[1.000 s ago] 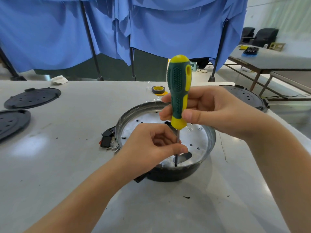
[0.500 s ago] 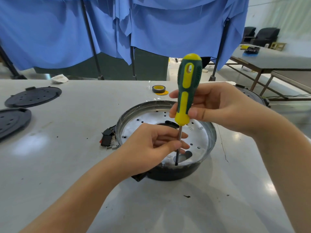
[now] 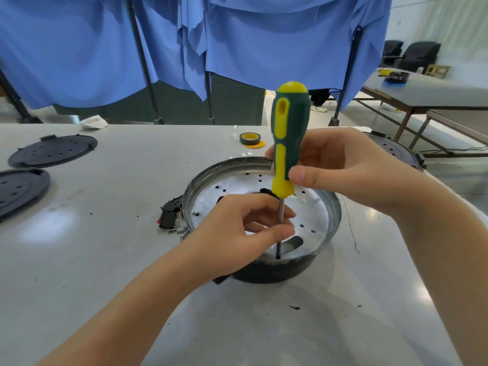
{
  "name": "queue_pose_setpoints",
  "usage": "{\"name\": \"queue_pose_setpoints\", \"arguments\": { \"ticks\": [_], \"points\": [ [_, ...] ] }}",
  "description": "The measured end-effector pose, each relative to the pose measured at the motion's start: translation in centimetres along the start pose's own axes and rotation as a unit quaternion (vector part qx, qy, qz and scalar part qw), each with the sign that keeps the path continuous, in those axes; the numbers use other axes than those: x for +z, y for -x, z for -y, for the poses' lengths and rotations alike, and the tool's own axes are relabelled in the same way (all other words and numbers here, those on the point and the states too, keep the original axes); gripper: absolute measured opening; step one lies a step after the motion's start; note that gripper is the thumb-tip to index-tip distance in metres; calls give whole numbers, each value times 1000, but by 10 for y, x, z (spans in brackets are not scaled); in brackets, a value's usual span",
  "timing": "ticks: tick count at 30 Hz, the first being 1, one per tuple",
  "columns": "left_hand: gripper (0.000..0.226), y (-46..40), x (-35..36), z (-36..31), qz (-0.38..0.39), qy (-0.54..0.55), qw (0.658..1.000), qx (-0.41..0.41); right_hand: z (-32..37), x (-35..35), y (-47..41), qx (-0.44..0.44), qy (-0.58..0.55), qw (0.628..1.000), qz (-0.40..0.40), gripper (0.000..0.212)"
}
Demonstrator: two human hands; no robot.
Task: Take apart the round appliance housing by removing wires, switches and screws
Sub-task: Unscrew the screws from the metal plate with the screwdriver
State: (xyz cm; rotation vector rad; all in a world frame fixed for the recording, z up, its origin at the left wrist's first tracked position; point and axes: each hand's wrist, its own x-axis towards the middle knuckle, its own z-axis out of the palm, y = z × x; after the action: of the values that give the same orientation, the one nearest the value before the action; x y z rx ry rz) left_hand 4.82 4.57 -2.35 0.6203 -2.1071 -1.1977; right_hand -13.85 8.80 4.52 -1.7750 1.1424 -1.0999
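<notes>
Housing (image 3: 327, 215) sits mid-bench (image 3: 105, 260), open side up: shiny metal pan with small punched holes and an oval cutout, set in a black plastic base. Your right hand (image 3: 351, 170) wraps the screwdriver (image 3: 290, 138) handle, fingers closed on the ribbed green-and-yellow grip. Your left hand (image 3: 237, 233) pinches the bare steel shaft low down, fingers narrow around it, steadying the tip at the near edge by the cutout. Can't see the screw head itself, the tip hides it.

To do this well: hold the shaft plumb, press straight down before turning so the bit doesn't cam out on the slick metal. Let the left fingers guide loosely, not clamp. Twist from the right wrist only.

Loose screws (image 3: 179, 229) and black switches (image 3: 169, 215) lie just left of the rim; drop this one with them.
</notes>
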Motion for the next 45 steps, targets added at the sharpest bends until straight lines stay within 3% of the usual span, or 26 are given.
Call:
{"name": "queue_pose_setpoints", "arguments": {
  "ticks": [2, 5, 9, 13, 16, 19, 24, 27, 30, 33, 37, 41, 45],
  "points": [
    [19, 1, -1, 0, 21, 2, 1000, -2, 0, -2, 1, 1, -20, 1000, 21, 35],
    [10, 1, -1, -2, -1, 11, 1000, -8, 2, -3, 2, 8, -55, 997, 53, 47],
    [18, -1, 1, 0, -49, -6, 999, 4, 3, 4, 0, 4, 4, 1000, 17, 44],
    [12, -1, 2, 0, -33, -15, 999, 10, 0, 6, -1, 0, 26, 1000, -10, 45],
    [15, 1, 1, 0, -1, -7, 1000, 10, 3, 1, 2, 17, -10, 999, 35, 39],
    [11, 1, 0, -1, 1, 9, 1000, 0, 3, 0, 3, 30, -19, 997, 66, 47],
    [12, -2, 0, 1, -45, -12, 999, -9, 1, 8, -2, 26, 59, 998, 5, 47],
    [6, -1, -1, 1, -7, -14, 1000, -8, 2, 5, 0, 23, 38, 999, 22, 40],
    [17, 1, -2, 1, 24, -17, 1000, -4, 3, 0, 2, 43, 15, 997, 56, 42],
    [9, 1, -1, 0, 0, -5, 1000, -10, 2, 0, 1, 56, 32, 996, 69, 48],
    [14, -1, 0, 0, -34, -16, 999, -11, 0, 5, -1, 22, 56, 998, 6, 43],
    [10, 1, -1, 0, 17, -11, 1000, -6, 2, 1, 3, 31, -24, 998, 56, 49],
    [7, -1, 0, -2, -17, 7, 1000, -13, 1, 3, 1, 44, 12, 997, 59, 53]
  ]
}}
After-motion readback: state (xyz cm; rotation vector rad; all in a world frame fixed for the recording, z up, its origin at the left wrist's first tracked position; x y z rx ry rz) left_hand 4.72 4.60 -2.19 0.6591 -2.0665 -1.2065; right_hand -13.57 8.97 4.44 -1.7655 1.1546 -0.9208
